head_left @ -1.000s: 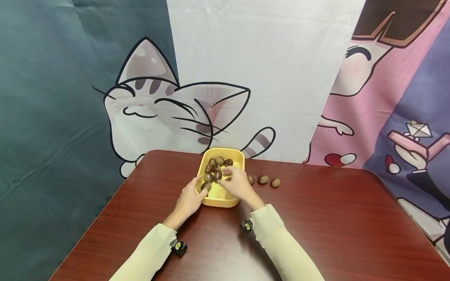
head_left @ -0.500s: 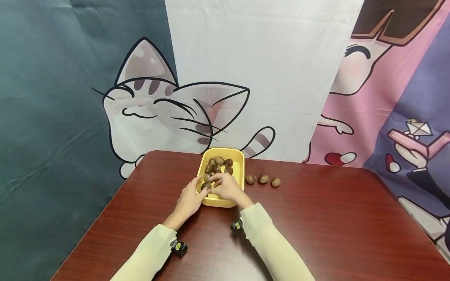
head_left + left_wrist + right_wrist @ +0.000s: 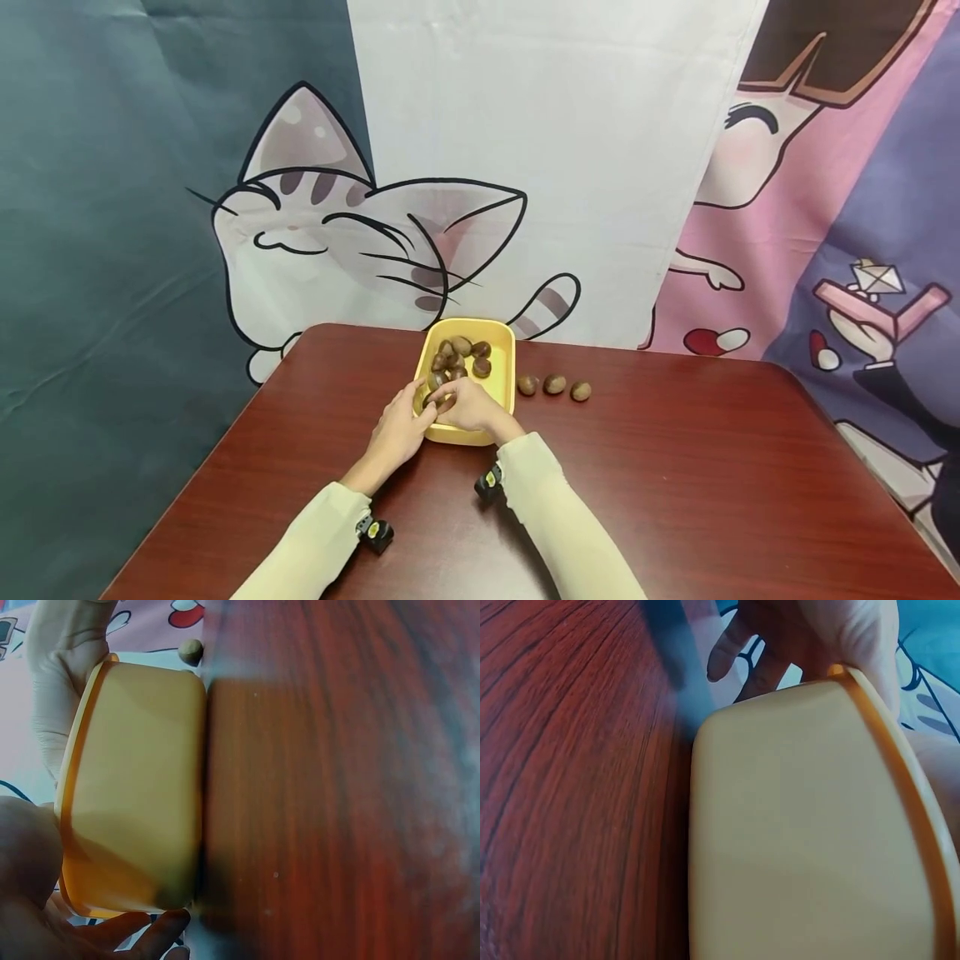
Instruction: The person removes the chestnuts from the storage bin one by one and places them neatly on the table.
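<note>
The yellow box (image 3: 461, 436) sits on the worktop (image 3: 675, 500) just below the centre of the head frame, open side up, its long axis running from bottom to top of the frame, with the far end leaning slightly right. The left hand (image 3: 400, 429) has its grip on the lower-left corner, thumb over the rim and fingers along the outer wall. The right hand (image 3: 474, 406) reaches into the box's lower left; whether its grip holds a nut cannot be told. Brown nuts (image 3: 482, 367) cluster in the box's upper left, their long axes pointing various ways. Three nuts (image 3: 554, 384) form a left-to-right row just right of the box; the middle one's long axis lies roughly across the frame. In the left wrist view the box's wall runs top to bottom, rim at left, base at right against the worktop.
</note>
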Motion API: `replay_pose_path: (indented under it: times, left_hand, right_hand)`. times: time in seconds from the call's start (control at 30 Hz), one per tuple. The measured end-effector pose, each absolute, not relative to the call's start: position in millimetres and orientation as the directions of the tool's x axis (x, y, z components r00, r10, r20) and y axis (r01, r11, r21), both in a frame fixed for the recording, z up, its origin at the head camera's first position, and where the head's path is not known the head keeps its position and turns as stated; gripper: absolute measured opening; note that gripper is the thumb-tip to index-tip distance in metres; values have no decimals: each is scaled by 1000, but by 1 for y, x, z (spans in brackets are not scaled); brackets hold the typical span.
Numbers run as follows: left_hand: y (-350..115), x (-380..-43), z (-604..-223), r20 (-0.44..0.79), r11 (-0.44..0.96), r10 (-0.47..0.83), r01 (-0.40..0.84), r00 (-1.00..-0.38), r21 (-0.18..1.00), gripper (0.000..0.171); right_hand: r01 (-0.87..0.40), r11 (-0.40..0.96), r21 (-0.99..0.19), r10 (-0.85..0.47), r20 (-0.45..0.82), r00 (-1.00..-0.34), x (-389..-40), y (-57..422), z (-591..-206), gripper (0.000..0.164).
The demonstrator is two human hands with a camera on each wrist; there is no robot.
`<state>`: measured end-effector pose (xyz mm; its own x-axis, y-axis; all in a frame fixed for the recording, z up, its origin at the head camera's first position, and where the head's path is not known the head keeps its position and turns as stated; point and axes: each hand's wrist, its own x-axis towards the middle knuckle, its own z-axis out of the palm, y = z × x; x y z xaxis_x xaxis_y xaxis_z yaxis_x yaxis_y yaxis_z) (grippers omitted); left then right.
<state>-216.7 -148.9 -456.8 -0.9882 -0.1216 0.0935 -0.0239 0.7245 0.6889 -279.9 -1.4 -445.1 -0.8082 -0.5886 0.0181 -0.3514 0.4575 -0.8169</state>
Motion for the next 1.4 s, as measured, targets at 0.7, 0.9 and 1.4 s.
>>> replay_pose_path:
  times: [0.7,0.9,1.4]
  left_hand:
    - [-150,-215,-454,87,722,-112,-21,-990,691,61]
    - [-148,-215,-456,76,718,-115,-29,-990,696,61]
    - [-146,-215,-455,83,722,-125,-34,-989,691,62]
  right_hand:
    - [-346,441,-828,-657,-36,-753,-283,-3,-446,14]
    - [-345,470,-813,-650,-54,-758,-282,0,-446,14]
    - [-313,447,-838,-663,-75,-745,-283,0,-447,12]
